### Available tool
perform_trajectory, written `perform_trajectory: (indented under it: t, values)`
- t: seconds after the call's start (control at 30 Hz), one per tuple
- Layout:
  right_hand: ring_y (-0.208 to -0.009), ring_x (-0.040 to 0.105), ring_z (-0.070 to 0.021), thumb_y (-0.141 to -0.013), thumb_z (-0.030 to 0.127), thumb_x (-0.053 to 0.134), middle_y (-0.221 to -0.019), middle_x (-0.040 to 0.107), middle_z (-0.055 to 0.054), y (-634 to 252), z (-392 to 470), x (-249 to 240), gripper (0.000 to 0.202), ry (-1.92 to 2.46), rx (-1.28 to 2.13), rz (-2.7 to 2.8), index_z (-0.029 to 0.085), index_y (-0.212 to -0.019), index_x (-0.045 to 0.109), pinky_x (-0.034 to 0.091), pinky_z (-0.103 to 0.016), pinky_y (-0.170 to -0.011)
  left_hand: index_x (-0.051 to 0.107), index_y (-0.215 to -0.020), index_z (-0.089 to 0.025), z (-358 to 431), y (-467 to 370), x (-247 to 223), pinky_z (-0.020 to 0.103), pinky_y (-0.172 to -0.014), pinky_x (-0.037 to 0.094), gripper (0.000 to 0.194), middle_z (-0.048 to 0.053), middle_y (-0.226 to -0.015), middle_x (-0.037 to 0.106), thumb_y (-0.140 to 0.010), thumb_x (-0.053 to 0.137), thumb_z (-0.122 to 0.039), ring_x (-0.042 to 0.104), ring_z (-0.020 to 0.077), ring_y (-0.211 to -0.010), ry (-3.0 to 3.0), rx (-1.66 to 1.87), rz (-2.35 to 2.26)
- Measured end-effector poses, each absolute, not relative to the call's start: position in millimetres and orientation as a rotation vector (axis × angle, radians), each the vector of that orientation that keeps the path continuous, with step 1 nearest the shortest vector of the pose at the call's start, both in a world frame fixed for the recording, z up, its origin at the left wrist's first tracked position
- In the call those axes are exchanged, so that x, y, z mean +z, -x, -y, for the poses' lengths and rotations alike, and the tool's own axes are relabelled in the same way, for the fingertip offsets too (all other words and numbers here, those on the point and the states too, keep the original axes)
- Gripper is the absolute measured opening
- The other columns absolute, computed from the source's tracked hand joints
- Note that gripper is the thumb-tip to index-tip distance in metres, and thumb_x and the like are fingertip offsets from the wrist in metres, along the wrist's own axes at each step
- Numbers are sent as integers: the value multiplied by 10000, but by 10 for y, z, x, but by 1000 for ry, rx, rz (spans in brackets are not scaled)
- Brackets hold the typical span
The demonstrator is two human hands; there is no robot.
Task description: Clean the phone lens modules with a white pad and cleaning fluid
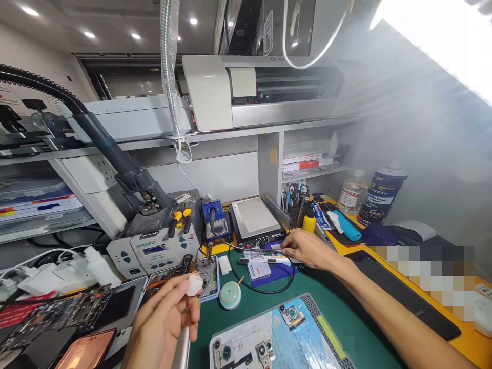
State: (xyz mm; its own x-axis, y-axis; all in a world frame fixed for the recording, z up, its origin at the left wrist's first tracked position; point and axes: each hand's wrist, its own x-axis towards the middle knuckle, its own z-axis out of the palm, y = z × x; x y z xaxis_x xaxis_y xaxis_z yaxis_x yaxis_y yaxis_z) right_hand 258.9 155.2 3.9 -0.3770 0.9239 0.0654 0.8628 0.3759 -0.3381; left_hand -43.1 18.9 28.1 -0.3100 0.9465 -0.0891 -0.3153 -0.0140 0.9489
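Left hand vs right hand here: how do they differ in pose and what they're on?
The left hand is raised near the camera, its fingers pinching a small white piece and gripping a silver handle. The right hand reaches far across the green mat, palm down, fingers at flat items in front of the black hot plate. Both are bare.

On the bench: two hands, left [163,320] and right [307,249], two bottles [352,192] [380,197], one hot plate [254,219].
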Motion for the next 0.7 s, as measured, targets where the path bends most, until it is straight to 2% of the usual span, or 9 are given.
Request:
perform_trajectory:
  t: [0.3, 0.4, 0.6, 0.7]
  values:
    - [-1039, 671, -232, -984, 310, 623, -1210, 673, -86, -2527, -1524, 40, 234, 1451, 370, 2400, 170, -1168, 658, 561, -448, -899, 722, -869, -135, -154, 387, 296, 220, -330, 428, 280, 29, -768, 665, -700, 810, -340, 541, 132, -513, -722, 1529, -1195]
    - [-1033, 672, -229, -987, 314, 618, -1186, 682, -80, -2527, -1479, 123, 220, 1431, 374, 2338, 167, -1144, 664, 557, -449, -901, 735, -861, -132, -156, 403, 310, 221, -333, 439, 248, 25, -713, 662, -721, 787, -329, 541, 136, -507, -711, 1534, -1190]
    - [-782, 688, -169, -1008, 390, 571, -915, 711, -28, -2707, -1273, 419, 264, 1426, 484, 2163, 148, -1025, 676, 571, -359, -744, 765, -827, -126, -150, 419, 338, 206, -298, 438, 216, 35, -665, 685, -697, 783, -297, 543, 134, -474, -701, 1556, -1185]
    - [-766, 683, -189, -1013, 451, 524, -827, 726, -42, -2784, -1136, 567, 336, 1386, 529, 2067, 164, -980, 695, 540, -335, -705, 770, -821, -128, -125, 385, 349, 208, -302, 430, 243, 41, -657, 680, -688, 800, -329, 531, 135, -479, -708, 1558, -1176]
